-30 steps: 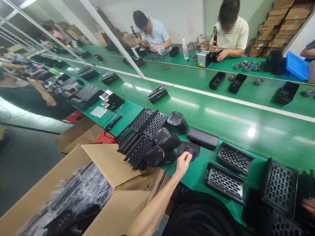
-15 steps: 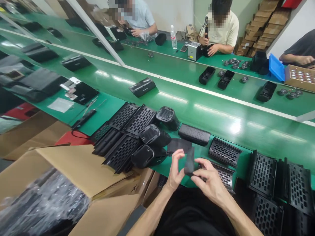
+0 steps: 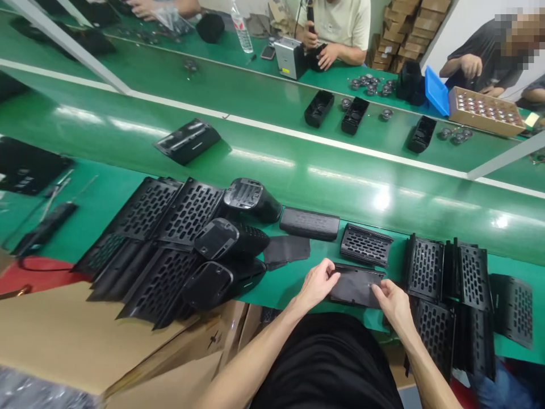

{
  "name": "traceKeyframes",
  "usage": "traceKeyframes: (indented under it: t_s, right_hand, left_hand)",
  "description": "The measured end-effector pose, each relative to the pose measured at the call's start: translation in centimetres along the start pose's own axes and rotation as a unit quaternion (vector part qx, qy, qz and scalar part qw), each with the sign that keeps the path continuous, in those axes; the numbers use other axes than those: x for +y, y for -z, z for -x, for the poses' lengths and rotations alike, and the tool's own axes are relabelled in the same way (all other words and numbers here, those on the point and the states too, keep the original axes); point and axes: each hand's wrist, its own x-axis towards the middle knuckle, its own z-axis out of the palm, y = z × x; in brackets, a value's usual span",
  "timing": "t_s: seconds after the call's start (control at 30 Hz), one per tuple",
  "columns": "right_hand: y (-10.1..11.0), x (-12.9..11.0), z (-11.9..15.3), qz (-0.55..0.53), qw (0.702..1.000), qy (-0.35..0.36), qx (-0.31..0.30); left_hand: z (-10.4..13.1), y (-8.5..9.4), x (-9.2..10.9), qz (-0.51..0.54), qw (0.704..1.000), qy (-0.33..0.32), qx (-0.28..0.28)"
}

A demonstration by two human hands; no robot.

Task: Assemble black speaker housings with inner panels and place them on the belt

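Note:
A thin black sheet (image 3: 357, 287) lies over a black perforated panel at the near edge of the green bench, covering its slots. My left hand (image 3: 320, 283) pinches the sheet's left end between thumb and fingers. At the right end, my right hand (image 3: 392, 301) has its thumb and fingers closed on the sheet. Just beyond is another slotted panel (image 3: 366, 245) with its holes bare. More dark sheet material (image 3: 287, 250) rests to the left, below a closed black casing (image 3: 310, 223).
Perforated panels (image 3: 191, 213) and rounded black housings (image 3: 244, 196) crowd the left. Stacked panels (image 3: 426, 270) stand at the right. An open carton (image 3: 63, 335) is at the lower left. Across the green conveyor (image 3: 264, 176), people work beside speaker parts.
The dark sheet, held up and bent before, is now spread flat over the near panel. My hands have moved apart to its two ends. The view has shifted to the right.

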Motion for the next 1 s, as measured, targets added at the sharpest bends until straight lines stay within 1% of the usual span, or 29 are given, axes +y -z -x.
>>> traceKeyframes:
  t_s: [0.07, 0.17, 0.23, 0.33, 0.4, 0.5, 0.6, 0.67, 0.77, 0.83, 0.9, 1.0]
  right_hand:
    - [-0.1, 0.9, -0.2, 0.072, 0.997, -0.024, 0.000]
    - [-0.2, 1.9, -0.3, 0.107, 0.993, -0.047, 0.008]
    - [-0.4, 2.5, -0.3, 0.098, 0.993, -0.059, 0.021]
    - [-0.8, 3.3, -0.6, 0.060, 0.995, -0.081, 0.002]
    - [-1.0, 3.6, -0.7, 0.036, 0.996, -0.082, -0.009]
    - [-1.1, 3.7, -0.6, 0.003, 0.997, -0.082, 0.001]
    - [-0.7, 3.2, -0.4, -0.061, 0.994, -0.084, 0.028]
    - [-0.3, 2.6, -0.2, -0.122, 0.989, -0.081, 0.033]
    - [0.6, 1.3, 0.1, -0.177, 0.980, -0.092, -0.009]
    - [1.2, 0.3, 0.4, -0.192, 0.976, -0.095, -0.036]
    - [1.8, -0.7, 0.8, -0.215, 0.972, -0.081, -0.056]
    - [2.8, -2.2, 1.5, -0.260, 0.959, -0.057, -0.094]
  left_hand:
    - [-0.3, -0.5, -0.4, -0.047, 0.998, 0.037, 0.023]
    - [-0.4, -0.5, -1.2, -0.052, 0.996, 0.071, 0.024]
    - [-0.4, -0.5, -1.5, -0.047, 0.995, 0.084, 0.013]
    - [-0.6, -0.8, -1.8, -0.032, 0.996, 0.088, -0.001]
    - [-0.7, -1.1, -2.0, -0.015, 0.996, 0.085, -0.003]
    - [-0.7, -1.3, -2.2, 0.021, 0.996, 0.085, -0.002]
    - [-0.2, -1.1, -2.3, 0.071, 0.993, 0.090, -0.010]
    - [0.3, -0.7, -2.0, 0.104, 0.990, 0.095, -0.023]
    - [1.2, 0.2, -1.0, 0.179, 0.976, 0.116, -0.043]
    - [1.9, 0.9, 0.1, 0.259, 0.956, 0.130, -0.050]
    - [2.6, 1.6, 1.2, 0.334, 0.931, 0.136, -0.052]
    - [3.4, 2.6, 2.7, 0.390, 0.909, 0.137, -0.061]
